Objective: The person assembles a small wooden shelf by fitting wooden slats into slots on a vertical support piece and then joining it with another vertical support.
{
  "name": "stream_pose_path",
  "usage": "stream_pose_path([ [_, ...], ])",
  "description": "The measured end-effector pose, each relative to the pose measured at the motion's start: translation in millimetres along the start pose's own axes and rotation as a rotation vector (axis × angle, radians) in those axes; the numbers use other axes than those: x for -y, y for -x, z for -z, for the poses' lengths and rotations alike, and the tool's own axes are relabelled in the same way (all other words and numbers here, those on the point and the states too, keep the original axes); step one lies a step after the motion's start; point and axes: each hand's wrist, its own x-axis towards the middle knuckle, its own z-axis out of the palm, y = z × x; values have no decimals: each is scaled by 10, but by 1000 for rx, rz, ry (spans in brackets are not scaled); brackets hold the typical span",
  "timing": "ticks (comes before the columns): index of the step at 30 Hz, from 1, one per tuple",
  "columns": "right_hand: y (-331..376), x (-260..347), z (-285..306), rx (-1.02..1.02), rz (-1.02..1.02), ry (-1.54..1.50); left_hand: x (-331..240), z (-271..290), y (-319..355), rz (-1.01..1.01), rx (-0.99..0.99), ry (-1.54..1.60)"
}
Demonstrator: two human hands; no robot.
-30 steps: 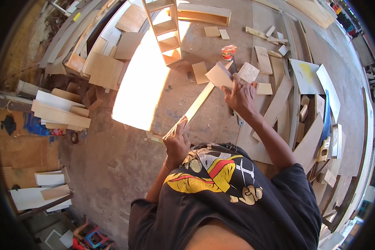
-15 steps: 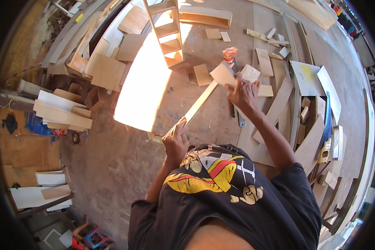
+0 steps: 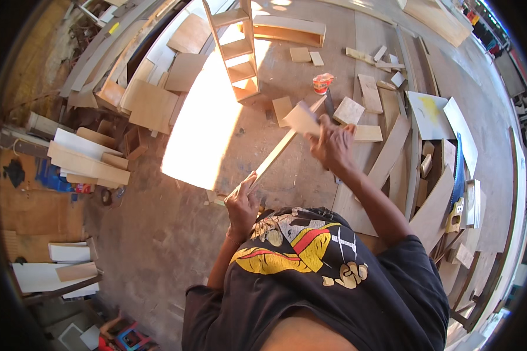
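My left hand is closed round the near end of a narrow, pale wooden strip, which slants away up to the right. My right hand grips a flat, pale rectangular piece lying across the strip towards its far end. Whether that piece is thin board or folded sheet, I cannot tell. Just beyond the strip's far tip stands a red and white cup with a crumpled top. A dark, narrow tool lies by the cup, partly hidden by my right hand.
A small wooden shelf frame stands ahead by a bright sunlit patch. Offcuts such as a square block and a board lie to the right. Further right is a handsaw; boards are stacked at the left.
My right hand and the flat piece have slid a short way along the strip, nearer and to the left. My left hand still holds the near end, shifted slightly left.
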Motion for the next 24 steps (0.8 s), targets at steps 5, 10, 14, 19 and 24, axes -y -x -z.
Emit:
stream_pose_path([
  [5, -383, -527, -166, -20, -193, 253, 6, 66, -39, -100, -17, -5],
  [10, -330, -750, -104, -50, -291, 263, 100, 285, -92, 0, -42, 140],
  [14, -159, -697, -104, -118, -293, 2, 213, 662, -247, -28, -98, 298],
  [19, 16, -99, 225, 247, -222, -598, 321, 1042, -679, -64, 113, 369],
  [24, 132, 171, 116, 523, -212, -1006, 205, 1157, -1365, -233, 314, 316],
])
